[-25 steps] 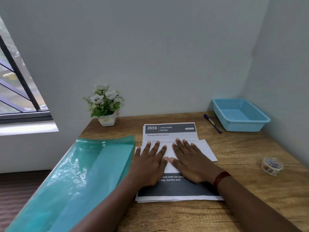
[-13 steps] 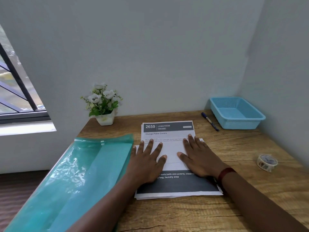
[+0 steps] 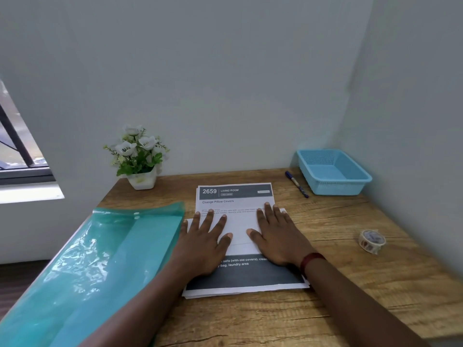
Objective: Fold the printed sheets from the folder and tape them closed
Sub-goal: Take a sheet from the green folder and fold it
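both hands lie flat on a folded white sheet (image 3: 238, 230) that sits on top of the stack of printed sheets (image 3: 234, 196) in the middle of the wooden desk (image 3: 338, 284). the left hand (image 3: 200, 244) presses down on the left part of the folded sheet, its fingers straight and spread apart, the thumb pointing toward the middle. the right hand (image 3: 278, 236) presses on the right part in the same way, fingers straight and slightly fanned, thumb stretched inward; a dark red wristband (image 3: 312, 260) sits on that wrist. neither hand grips anything. the two thumbs are near each other but apart, with bare white paper between them.

the stack shows a dark header reading "2659 living room" at its far end and a dark band with white text at its near end, both sticking out past the folded sheet. a teal plastic folder (image 3: 100, 259) lies just left of the stack, its edge under the left forearm. a roll of patterned tape (image 3: 371, 241) lies well to the right of the stack. a pen (image 3: 296, 184) lies just beside a blue basket (image 3: 335, 187) in the far right corner. a small potted plant (image 3: 139, 156) with white flowers stands at the far left by the wall.
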A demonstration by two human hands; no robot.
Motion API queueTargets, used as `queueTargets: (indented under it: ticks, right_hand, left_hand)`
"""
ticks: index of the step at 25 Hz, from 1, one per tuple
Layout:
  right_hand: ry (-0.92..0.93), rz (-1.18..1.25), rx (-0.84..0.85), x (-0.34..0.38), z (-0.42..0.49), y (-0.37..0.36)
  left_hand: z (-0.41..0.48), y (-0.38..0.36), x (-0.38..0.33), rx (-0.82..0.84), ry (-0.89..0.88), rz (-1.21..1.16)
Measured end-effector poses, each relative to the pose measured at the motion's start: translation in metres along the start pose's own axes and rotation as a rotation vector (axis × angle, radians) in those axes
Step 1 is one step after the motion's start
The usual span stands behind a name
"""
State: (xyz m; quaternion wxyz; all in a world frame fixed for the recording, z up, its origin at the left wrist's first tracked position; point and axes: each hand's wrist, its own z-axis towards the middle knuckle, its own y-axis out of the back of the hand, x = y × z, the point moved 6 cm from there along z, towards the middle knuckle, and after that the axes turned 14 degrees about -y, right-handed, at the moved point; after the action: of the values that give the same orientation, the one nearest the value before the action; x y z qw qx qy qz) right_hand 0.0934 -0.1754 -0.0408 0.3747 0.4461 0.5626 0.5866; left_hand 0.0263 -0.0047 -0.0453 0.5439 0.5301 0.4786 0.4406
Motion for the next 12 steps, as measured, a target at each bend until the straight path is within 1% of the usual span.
queueTargets:
  ticks: [5, 12]
  right_hand:
    - [-0.002, 0.008, -0.006, -0.0002, -0.0037, 0.0022]
    - [-0.014, -0.01, 0.016, 0.001, -0.0033, 0.0022]
  left_hand:
    - [-0.0003, 0.0008, -0.0034, -0.018, -0.04, -0.008]
    - [-0.0001, 0.0007, -0.0019, -0.002, -0.034, -0.029]
